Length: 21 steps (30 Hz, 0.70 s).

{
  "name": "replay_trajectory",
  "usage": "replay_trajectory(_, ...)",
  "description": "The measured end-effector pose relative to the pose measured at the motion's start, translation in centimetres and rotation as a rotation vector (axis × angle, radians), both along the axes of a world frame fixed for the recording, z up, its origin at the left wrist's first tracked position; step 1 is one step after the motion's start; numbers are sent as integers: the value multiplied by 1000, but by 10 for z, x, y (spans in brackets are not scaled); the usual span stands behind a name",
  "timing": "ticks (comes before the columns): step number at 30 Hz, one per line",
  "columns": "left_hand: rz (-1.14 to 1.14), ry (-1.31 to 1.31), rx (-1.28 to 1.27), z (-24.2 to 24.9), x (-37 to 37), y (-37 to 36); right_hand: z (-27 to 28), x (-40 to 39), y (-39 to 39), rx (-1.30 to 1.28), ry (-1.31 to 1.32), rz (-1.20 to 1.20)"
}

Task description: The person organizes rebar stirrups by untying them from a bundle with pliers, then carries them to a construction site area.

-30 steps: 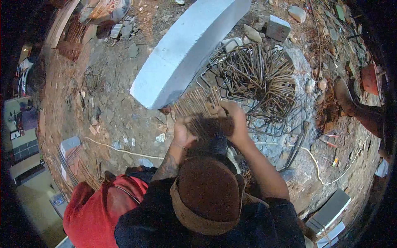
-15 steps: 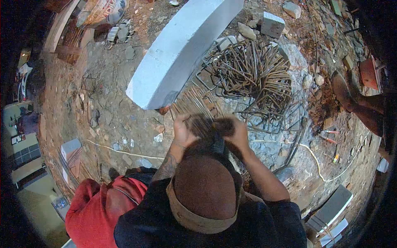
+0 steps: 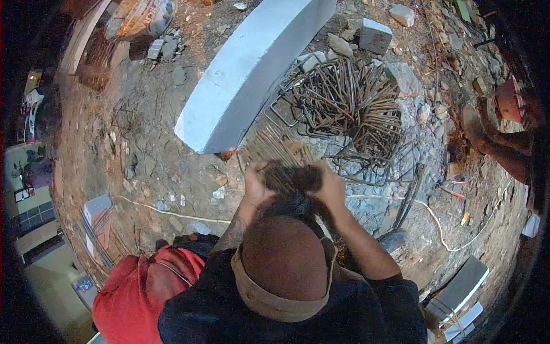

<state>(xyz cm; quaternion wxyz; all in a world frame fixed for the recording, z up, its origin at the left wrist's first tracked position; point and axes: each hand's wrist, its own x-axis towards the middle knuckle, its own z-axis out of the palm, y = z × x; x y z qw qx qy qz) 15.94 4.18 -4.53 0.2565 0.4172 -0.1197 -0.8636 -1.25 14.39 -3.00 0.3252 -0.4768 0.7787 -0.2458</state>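
Note:
A bundle of thin bent steel rebar stirrups (image 3: 270, 145) is held in front of my chest between both hands. My left hand (image 3: 256, 182) is closed at the bundle's left side, thumb toward the middle. On the opposite side my right hand (image 3: 329, 184) is closed in the same way. Dark blurred patches hide most of the fingers and the near end of the bundle. Just beyond, to the right, lies a big heap of bent rebar stirrups (image 3: 344, 100) on the rubble.
A long pale block (image 3: 235, 80) lies slanted ahead on the left. A grey brick (image 3: 375, 36) and stones sit past the heap. A pale cable (image 3: 166, 208) crosses the dirt. Pliers (image 3: 452, 192) lie at right, near another person's leg (image 3: 498, 146). Red cloth (image 3: 137, 286) is at lower left.
Both hands and the bundle have shifted slightly, with the wires blurred. The other person's leg at the right has moved a little.

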Motion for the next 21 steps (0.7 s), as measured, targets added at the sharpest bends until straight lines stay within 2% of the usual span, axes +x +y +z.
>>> replay_trajectory(1,3,2,-1,-1,0,2,1,0,0,49,44,11)
replay_trajectory(4,6,-251,-265,-6,4,12,8,-2,-2,112,21,32)
replay_trajectory(5,-115,-385,-705,-5,6,17,13,-1,-2,111,21,34)
replay_trajectory(7,-240,-513,-1145,-15,12,18,22,1,-1,152,13,-14)
replay_trajectory(10,-148,-381,-1230,-21,13,12,19,-3,1,184,-38,16)
replay_trajectory(11,-30,-306,-584,14,-2,7,19,-4,-1,184,-37,15)
replay_trajectory(13,85,-220,59,15,-2,7,21,-5,-5,398,-39,60)
replay_trajectory(14,-49,-391,-658,-6,5,10,22,-5,-3,397,-39,62)
replay_trajectory(16,-189,-548,-1378,-33,17,13,23,-8,4,181,-139,24)
replay_trajectory(17,-151,-470,-1130,-20,11,11,34,-10,1,181,-141,31)
replay_trajectory(19,-80,-298,-638,7,-7,4,58,-19,-3,-41,-140,-167)
replay_trajectory(20,-48,-208,-391,20,-15,1,60,-23,-4,-40,-138,-170)
replay_trajectory(21,-38,-158,-269,25,-19,0,61,-28,-6,-129,-135,-173)
